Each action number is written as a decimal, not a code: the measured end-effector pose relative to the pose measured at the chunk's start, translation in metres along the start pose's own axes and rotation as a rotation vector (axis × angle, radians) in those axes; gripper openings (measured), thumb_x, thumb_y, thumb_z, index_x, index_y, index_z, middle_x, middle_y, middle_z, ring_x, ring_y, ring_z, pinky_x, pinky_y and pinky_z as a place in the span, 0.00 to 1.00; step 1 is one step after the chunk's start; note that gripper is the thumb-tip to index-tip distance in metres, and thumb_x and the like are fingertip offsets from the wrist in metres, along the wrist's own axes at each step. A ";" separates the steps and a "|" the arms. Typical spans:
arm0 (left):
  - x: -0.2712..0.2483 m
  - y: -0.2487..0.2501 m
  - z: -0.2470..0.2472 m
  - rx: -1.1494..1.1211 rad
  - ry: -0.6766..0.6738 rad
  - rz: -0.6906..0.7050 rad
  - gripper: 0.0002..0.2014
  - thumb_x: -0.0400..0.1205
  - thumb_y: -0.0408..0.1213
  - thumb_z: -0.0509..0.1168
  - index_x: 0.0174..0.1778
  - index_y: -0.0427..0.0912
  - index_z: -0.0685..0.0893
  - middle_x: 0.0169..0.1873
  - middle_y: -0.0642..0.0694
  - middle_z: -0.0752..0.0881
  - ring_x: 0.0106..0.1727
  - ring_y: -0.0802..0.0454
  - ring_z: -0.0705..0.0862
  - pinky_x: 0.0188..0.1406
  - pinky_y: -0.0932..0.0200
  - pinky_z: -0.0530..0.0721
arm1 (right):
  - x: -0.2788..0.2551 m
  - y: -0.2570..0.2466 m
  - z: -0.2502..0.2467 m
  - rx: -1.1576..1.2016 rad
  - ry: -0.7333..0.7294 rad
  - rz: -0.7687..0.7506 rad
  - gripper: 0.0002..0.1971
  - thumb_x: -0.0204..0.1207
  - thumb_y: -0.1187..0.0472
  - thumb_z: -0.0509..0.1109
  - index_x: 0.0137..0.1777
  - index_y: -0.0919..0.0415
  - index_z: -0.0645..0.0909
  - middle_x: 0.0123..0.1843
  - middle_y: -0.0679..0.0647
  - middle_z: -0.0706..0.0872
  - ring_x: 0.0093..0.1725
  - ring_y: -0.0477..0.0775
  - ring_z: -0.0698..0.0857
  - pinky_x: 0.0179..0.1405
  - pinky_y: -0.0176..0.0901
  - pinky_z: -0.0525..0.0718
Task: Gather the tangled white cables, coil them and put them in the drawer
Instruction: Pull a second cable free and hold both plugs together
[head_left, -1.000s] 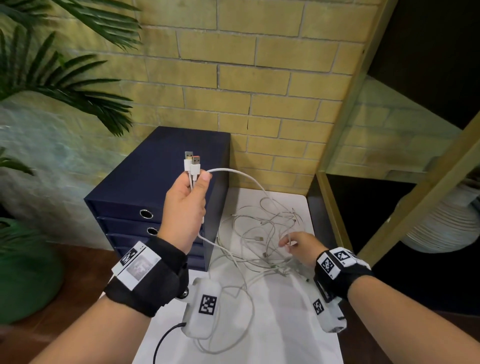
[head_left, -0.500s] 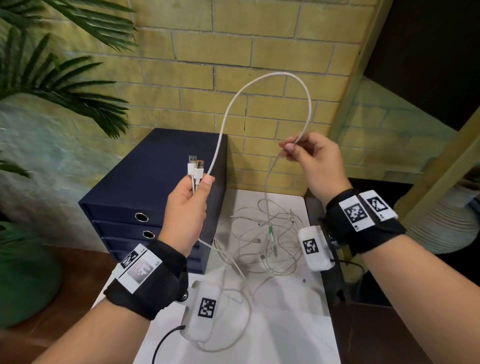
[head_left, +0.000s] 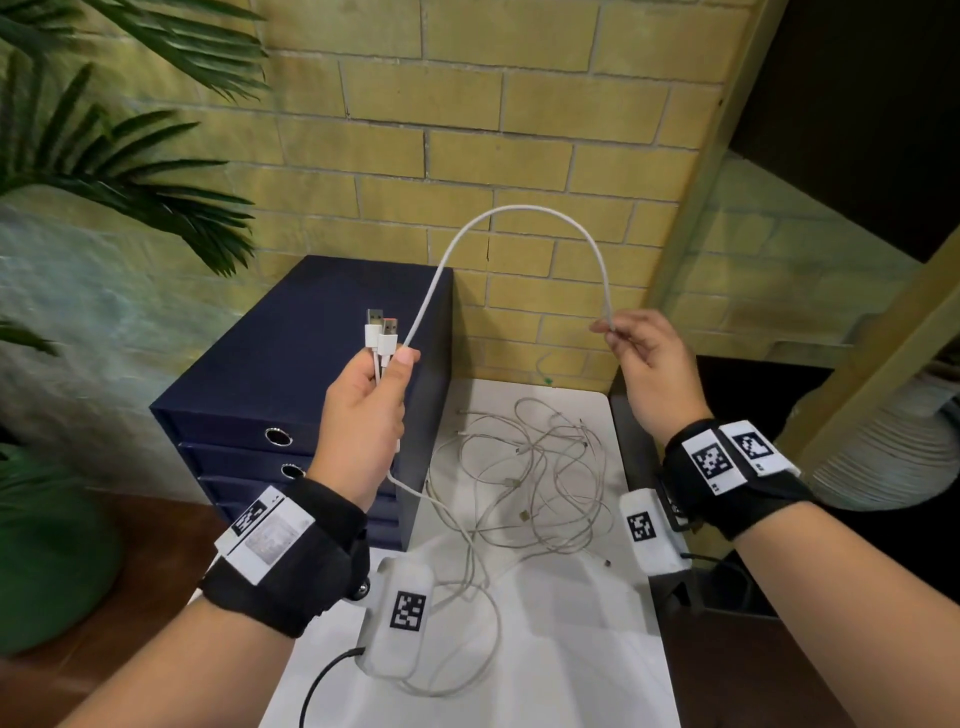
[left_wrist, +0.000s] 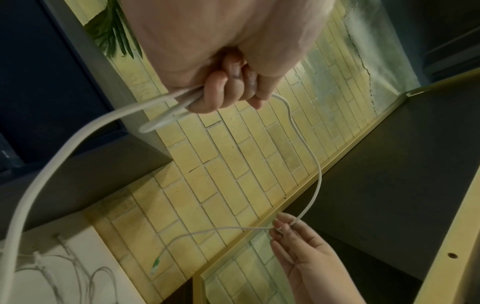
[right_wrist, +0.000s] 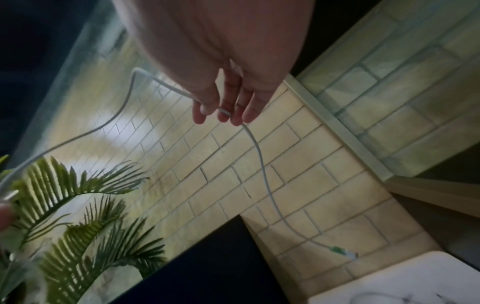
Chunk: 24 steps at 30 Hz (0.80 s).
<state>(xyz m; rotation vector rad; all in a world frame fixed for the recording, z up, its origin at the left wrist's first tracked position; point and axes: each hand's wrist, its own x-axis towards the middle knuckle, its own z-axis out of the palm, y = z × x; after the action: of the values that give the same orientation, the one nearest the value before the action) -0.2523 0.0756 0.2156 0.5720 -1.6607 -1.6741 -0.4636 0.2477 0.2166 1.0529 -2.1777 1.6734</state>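
Observation:
My left hand is raised in front of the navy drawer unit and grips white cables just below two USB plugs that stick up from the fist. One white cable arches from that fist over to my right hand, which pinches it between thumb and fingertips. Its free end with a green-tipped plug hangs in front of the brick wall. A tangle of thin white cables lies on the white table below both hands.
The drawer unit has round pull holes on its shut drawers. A yellow brick wall stands behind, a wooden shelf frame to the right, palm fronds and a green pot to the left.
My right hand left the tangle on the table and rose with one cable, pulling its end free; the arch has since dropped lower. My left hand stays raised with the plugs.

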 end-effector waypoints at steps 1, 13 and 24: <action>0.000 0.000 0.000 -0.001 0.000 -0.006 0.09 0.85 0.46 0.60 0.48 0.50 0.84 0.23 0.53 0.63 0.24 0.56 0.61 0.24 0.58 0.60 | -0.002 0.005 0.000 -0.028 0.003 0.010 0.11 0.79 0.73 0.64 0.52 0.65 0.87 0.49 0.39 0.78 0.52 0.36 0.81 0.60 0.28 0.77; 0.001 -0.001 -0.004 -0.007 0.044 0.022 0.10 0.85 0.47 0.60 0.57 0.54 0.85 0.23 0.57 0.63 0.24 0.57 0.60 0.21 0.61 0.60 | -0.066 0.057 0.000 -0.506 -0.451 0.196 0.10 0.79 0.63 0.67 0.54 0.58 0.88 0.50 0.54 0.81 0.54 0.52 0.81 0.54 0.38 0.74; 0.002 0.006 -0.001 -0.171 -0.056 -0.048 0.17 0.89 0.46 0.50 0.37 0.45 0.73 0.21 0.55 0.64 0.23 0.58 0.61 0.25 0.63 0.63 | -0.080 0.068 0.009 -0.672 -0.664 0.527 0.23 0.77 0.71 0.60 0.69 0.52 0.74 0.67 0.55 0.75 0.62 0.57 0.80 0.61 0.46 0.80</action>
<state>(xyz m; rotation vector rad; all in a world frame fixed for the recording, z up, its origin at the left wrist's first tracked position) -0.2515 0.0736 0.2220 0.4893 -1.5342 -1.8604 -0.4464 0.2796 0.1174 0.9495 -3.3131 0.5759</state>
